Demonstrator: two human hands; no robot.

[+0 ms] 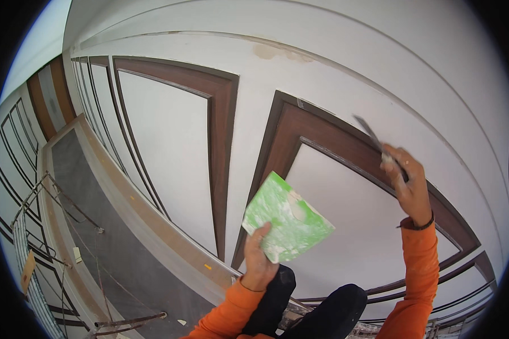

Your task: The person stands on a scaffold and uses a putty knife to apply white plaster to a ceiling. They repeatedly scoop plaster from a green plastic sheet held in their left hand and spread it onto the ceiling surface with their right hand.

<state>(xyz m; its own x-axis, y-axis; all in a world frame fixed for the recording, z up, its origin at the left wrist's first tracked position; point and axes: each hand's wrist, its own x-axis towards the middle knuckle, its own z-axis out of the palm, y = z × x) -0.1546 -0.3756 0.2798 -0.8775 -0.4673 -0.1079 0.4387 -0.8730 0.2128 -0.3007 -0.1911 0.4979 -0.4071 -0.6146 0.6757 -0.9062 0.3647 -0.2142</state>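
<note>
Two hands: both bare and both occupied, the left hand [259, 265] at the near corner of the green board [283, 231], the right hand [410, 189] to the right of the board and higher in view.
Left fingers: closed on the board, the thumb pressed on its smeared face; the other fingers are hidden beneath it.
Right fingers: curled shut around the handle of a scraper [369, 133].
Green board: squarish, tilted, streaked with white paste, with a thicker pale blob near its upper edge.
Scraper: up and to the right of the board, well apart from it, thin blade pointing up and leftward; slightly blurred.
Brown frames: one [281, 127] behind the board and running to its right, another [223, 113] up and left of it, both on the white wall [350, 73].
Tan patch [274, 53]: on the wall, well above the board.
Dark-clad knees [339, 308]: just below the board.
Metal bars [76, 206]: far left of the board, over the grey floor [147, 277].
</note>
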